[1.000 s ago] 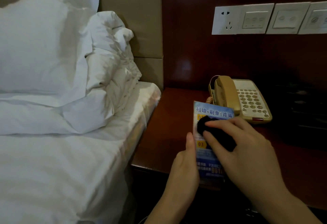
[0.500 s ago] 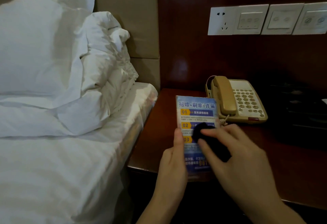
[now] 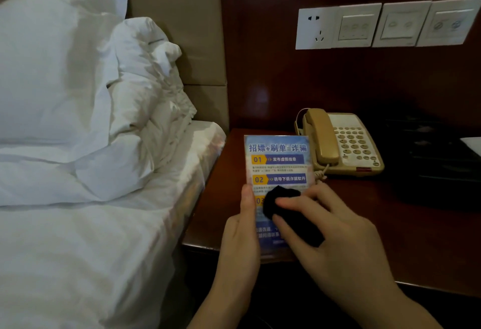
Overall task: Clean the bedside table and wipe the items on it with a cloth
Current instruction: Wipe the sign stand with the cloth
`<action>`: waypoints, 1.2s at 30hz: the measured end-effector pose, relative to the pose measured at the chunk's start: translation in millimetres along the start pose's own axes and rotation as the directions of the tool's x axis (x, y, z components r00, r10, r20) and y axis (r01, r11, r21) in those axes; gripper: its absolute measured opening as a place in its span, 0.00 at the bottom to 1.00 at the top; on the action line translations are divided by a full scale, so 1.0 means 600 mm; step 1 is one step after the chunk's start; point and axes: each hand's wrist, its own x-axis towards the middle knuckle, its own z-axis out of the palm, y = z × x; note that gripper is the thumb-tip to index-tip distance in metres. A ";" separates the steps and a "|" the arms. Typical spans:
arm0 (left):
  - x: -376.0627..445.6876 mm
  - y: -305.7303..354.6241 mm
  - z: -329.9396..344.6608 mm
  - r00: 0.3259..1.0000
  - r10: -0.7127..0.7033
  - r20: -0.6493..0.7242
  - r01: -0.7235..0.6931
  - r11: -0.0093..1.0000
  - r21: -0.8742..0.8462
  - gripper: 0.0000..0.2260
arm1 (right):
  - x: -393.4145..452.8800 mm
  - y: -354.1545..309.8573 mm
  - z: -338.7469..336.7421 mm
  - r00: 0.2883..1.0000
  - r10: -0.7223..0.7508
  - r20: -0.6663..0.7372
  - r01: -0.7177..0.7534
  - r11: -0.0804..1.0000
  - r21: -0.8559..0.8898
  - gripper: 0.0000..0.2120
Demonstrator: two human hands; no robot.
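Note:
A blue printed card (image 3: 278,162) with yellow numbered headings is held upright over the front left part of the dark wooden bedside table (image 3: 390,229). My left hand (image 3: 240,229) grips the card's left edge, thumb on its face. My right hand (image 3: 338,235) holds a black cloth (image 3: 286,211) and presses it against the card's lower middle, covering the third heading. A beige telephone (image 3: 341,144) with its handset on the cradle stands behind the card.
A bed with white sheets and pillows (image 3: 65,94) lies directly left of the table. White socket and switch plates (image 3: 385,25) are on the wood wall panel above. A dark tray (image 3: 437,162) with barely visible items occupies the table's right side.
The black cloth has slid down the card, from its top to its lower middle, uncovering the first two headings. The card with my left hand has shifted left in the view.

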 end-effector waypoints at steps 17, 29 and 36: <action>0.007 0.006 -0.006 0.999 -0.020 -0.049 0.024 0.996 0.081 0.31 | 0.024 0.031 -0.013 0.994 0.104 0.037 -0.106 0.993 0.043 0.17; 0.014 0.025 -0.030 0.999 -0.029 -0.040 0.031 0.999 0.037 0.28 | 0.019 0.031 -0.018 0.956 0.156 0.247 -0.175 0.983 0.057 0.16; 0.011 0.017 -0.020 0.993 -0.075 0.089 0.072 0.997 0.040 0.30 | 0.034 0.043 -0.026 0.973 0.230 -0.007 -0.227 0.966 0.127 0.16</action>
